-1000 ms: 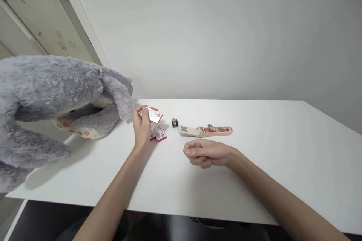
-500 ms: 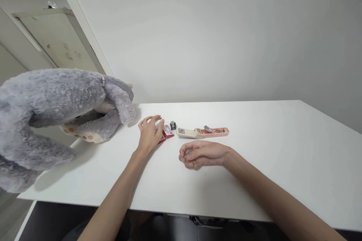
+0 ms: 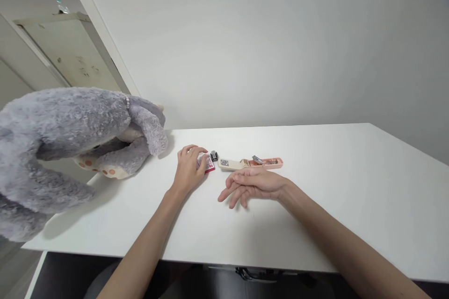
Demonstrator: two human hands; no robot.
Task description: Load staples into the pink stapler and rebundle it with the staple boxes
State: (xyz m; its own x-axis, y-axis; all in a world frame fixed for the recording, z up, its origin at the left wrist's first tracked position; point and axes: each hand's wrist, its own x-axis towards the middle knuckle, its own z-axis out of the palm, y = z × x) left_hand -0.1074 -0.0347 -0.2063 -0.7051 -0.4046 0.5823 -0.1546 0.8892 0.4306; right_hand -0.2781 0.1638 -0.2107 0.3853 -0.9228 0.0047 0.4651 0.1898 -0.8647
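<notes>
My left hand (image 3: 189, 168) curls over a small red-and-white box (image 3: 211, 164) on the table, its thumb against the box and its fingers partly hiding it. To the right of the table's middle, my right hand (image 3: 250, 184) hovers palm inward with fingers spread, and nothing shows in it. Just beyond that hand lies a long hinged object, apparently an opened stapler, with a cream half (image 3: 229, 164) and a pink half (image 3: 270, 163). A metal piece (image 3: 257, 159) juts up from the pink half. Beside the box sits a small black-and-grey item (image 3: 214, 155).
A large grey plush toy (image 3: 84, 117) slumps over the left side of the white table (image 3: 333, 187). Behind the table rises a white wall (image 3: 263, 46). A worn cabinet (image 3: 66, 51) with a bottle on top stands at the back left.
My right hand's fingers have uncurled and spread; a small bluish thing seen inside them before no longer shows. The box under my left hand has turned, with less red visible.
</notes>
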